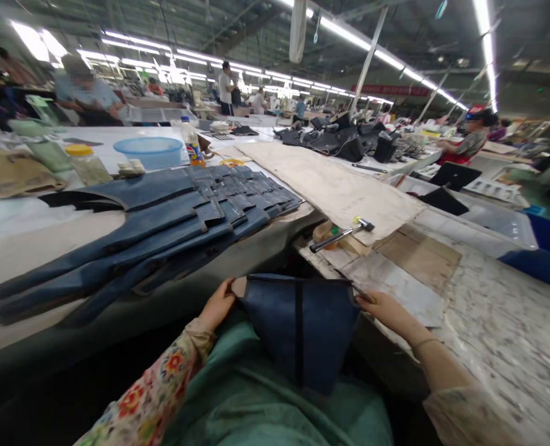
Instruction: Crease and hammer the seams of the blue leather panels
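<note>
A dark blue leather-like panel (272,322) with a black strip down its middle hangs over my lap. My left hand (218,303) is closed on its upper left corner, where a pale beige patch shows. At the upper right corner my right hand (389,313) is closed too. A thin dark pointed thing (357,290) shows by those right fingers; I cannot make out what it is. Beyond the right hand, a hammer (333,240) with a metal handle rests at the table's edge. Several similar blue panels (158,217) lie overlapped in a stack on the left table.
A cream board (331,183) spans the tables ahead. Left of it stand a blue basin (148,152), a bottle (191,144) and a yellow-lidded jar (88,164). Black pieces (335,137) are heaped farther back. At right are a clear bin (493,217) and a marbled tabletop (511,316). Other people work beyond.
</note>
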Tool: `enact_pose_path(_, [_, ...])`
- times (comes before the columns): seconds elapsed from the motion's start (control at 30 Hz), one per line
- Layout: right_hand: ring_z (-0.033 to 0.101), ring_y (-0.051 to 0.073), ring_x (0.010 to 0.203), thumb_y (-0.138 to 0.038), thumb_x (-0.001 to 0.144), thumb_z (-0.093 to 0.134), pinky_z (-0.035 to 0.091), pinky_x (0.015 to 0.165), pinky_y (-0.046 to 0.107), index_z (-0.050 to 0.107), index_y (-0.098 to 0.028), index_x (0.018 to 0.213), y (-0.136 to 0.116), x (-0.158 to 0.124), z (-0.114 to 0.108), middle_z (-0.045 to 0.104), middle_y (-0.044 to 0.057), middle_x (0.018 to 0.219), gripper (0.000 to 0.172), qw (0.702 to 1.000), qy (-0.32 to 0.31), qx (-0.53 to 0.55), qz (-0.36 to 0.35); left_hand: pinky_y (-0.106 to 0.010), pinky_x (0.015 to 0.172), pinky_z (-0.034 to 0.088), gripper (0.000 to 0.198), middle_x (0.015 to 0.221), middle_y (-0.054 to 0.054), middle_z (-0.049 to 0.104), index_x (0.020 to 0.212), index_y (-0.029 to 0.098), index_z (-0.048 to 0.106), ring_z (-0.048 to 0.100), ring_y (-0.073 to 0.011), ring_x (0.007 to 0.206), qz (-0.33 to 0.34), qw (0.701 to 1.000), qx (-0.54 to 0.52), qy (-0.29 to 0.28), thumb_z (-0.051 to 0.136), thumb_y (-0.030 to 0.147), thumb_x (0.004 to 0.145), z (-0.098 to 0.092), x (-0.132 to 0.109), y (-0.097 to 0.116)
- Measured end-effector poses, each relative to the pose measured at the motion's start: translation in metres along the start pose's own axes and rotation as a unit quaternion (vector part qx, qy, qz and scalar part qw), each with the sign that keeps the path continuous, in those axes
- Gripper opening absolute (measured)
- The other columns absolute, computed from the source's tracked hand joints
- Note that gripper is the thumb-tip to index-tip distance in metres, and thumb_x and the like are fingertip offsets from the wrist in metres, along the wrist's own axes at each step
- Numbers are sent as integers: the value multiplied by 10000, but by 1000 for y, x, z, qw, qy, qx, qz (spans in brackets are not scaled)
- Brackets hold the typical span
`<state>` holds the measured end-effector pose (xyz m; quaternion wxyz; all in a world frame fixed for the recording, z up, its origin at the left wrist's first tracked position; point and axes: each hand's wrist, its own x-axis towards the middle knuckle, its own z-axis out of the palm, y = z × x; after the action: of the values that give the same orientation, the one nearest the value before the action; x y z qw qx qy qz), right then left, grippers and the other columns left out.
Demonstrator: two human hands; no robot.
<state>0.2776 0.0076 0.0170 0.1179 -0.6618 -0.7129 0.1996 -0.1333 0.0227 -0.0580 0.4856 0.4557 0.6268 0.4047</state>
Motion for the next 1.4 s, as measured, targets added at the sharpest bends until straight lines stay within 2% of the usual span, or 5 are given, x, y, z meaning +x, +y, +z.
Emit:
enact_pose_path(0.2, [589, 229, 879, -307, 777, 467, 440, 813, 364, 621, -185, 933, 5, -18, 17, 656, 82, 921, 251, 995, 79, 19, -58, -399, 997, 403, 377, 1212, -107, 537, 1157, 147, 501, 528, -205, 1116, 192, 972, 89, 105, 466, 198, 785, 5, -12, 29])
enact_pose_path(0.4, [572, 241, 879, -326, 868, 407, 451, 808, 386, 625, -188, 905, -3, -42, 39, 649, 99, 887, 261, 974, 185, 2, -131, -379, 993, 407, 309, 1173, -79, 579, 1140, 182, 530, 515, -181, 1124, 420, 875, 242, -20, 431, 160, 847, 77, -48, 81])
enact_pose_path(0.67, [564, 240, 1006, -373, 881, 412, 445, 906, 431, 574, -182, 1096, -6, -74, 83, 626, 113, 1065, 330, 958, 262, 111, -45, -402, 1052, 314, 336, 1232, -45, 573, 1184, 215, 516, 499, -161, 1142, 483, 799, 337, -126, 418, 167, 866, 157, -59, 92])
enact_pose_path(1.0, [566, 224, 1054, -369, 862, 458, 445, 938, 412, 569, -205, 1134, -16, -82, 96, 615, 95, 1142, 337, 941, 270, 205, -18, -415, 1079, 244, 370, 1335, -18, 500, 1282, 254, 446, 418, -168, 1241, 549, 711, 429, -100, 383, 281, 918, 171, -56, 65])
enact_pose_path(1.4, [564, 223, 1030, -340, 861, 451, 442, 929, 415, 570, -198, 1117, -20, -84, 91, 623, 97, 1103, 316, 941, 269, 205, -10, -411, 912, 372, 206, 1108, -68, 589, 1028, 198, 576, 506, -212, 1035, 468, 780, 411, -62, 462, 206, 857, 176, -67, 79])
